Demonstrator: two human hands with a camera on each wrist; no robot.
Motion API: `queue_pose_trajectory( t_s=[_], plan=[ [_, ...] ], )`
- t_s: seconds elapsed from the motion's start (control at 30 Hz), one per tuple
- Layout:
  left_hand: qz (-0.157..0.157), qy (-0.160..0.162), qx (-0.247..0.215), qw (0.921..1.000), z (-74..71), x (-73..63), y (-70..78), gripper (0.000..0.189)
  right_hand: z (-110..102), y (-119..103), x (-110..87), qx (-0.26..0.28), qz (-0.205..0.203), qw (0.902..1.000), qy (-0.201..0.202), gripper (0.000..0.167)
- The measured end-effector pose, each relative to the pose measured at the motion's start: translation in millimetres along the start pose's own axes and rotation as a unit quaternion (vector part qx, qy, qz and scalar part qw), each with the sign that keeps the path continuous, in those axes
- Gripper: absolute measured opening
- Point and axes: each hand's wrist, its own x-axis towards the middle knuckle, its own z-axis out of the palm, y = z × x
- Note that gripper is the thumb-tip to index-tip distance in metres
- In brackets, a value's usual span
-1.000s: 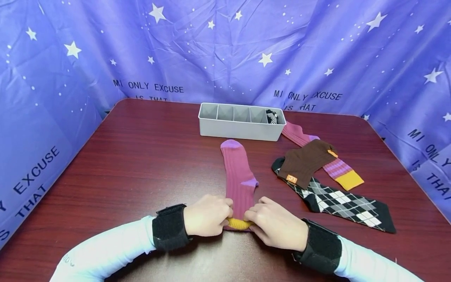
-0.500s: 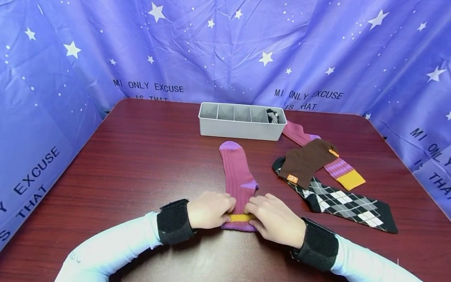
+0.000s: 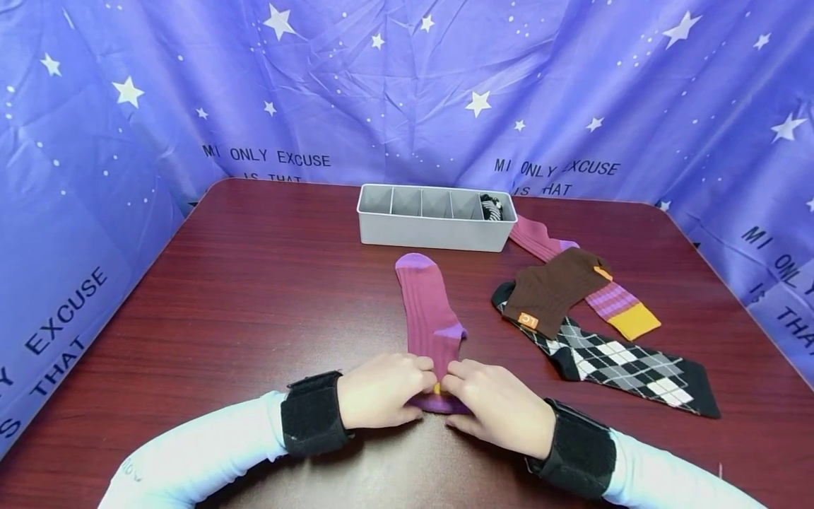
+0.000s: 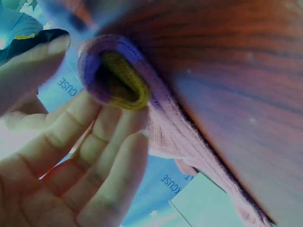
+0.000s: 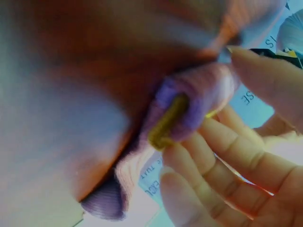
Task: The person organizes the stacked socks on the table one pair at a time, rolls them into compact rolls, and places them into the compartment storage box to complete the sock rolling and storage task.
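Note:
A mauve ribbed sock [image 3: 427, 304] with a purple toe and heel lies lengthwise before me, toe pointing away. Its near end is rolled up; a trace of yellow cuff [image 3: 437, 388] shows between my hands. My left hand [image 3: 384, 390] lays its fingertips on the roll's left end, thumb apart from it. From the other side, my right hand [image 3: 499, 406] touches the roll the same way, its thumb also off the fabric. In the left wrist view the rolled end [image 4: 113, 75] appears as a purple coil with yellow inside. The right wrist view shows the opposite coil end [image 5: 177, 111].
A grey divided box [image 3: 435, 230] stands at the back, a black-and-white bundle [image 3: 491, 208] in its right compartment. To the right lie a brown sock [image 3: 553, 290], a black-and-white argyle sock [image 3: 636, 367] and another mauve sock with a yellow cuff [image 3: 636, 322], overlapping.
The yellow cuff has been turned over into the roll and now hardly shows. My hands have come closer together, and their thumbs have moved off the sock.

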Motion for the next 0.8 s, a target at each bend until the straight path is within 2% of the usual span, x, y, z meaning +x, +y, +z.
queue_pose_trajectory(
  t_s=[0.17, 0.43, 0.53, 0.6, 0.7, 0.8],
  plan=[
    [-0.003, 0.001, 0.007, 1.0000, -0.1, -0.8, 1.8, 0.019, 1.8, -0.7, -0.3, -0.002, 0.001, 1.0000, 0.001, 0.028],
    [-0.008, 0.043, 0.004, 0.9990, -1.0, -2.2, 1.3, 0.015, 2.1, 2.2, 0.8, -0.014, -0.015, 0.9995, 0.022, 0.017],
    [-0.013, 0.046, -0.003, 0.9989, -2.8, -3.3, 1.0, 0.018, 0.1, 2.3, 1.7, -0.023, -0.015, 0.9996, 0.003, 0.019],
    [-0.018, 0.025, -0.017, 0.9994, -4.4, -4.1, 1.1, 0.019, -2.3, 2.0, 2.3, -0.024, -0.014, 0.9993, -0.023, 0.024],
    [-0.028, -0.026, -0.048, 0.9981, -6.1, -4.8, 1.8, 0.018, -5.5, 1.1, 3.0, -0.014, -0.012, 0.9974, -0.069, 0.032],
    [-0.046, -0.066, -0.069, 0.9944, -6.7, -4.5, 2.2, 0.017, -6.3, 1.0, 3.2, -0.002, -0.007, 0.9962, -0.087, 0.035]
  ],
)
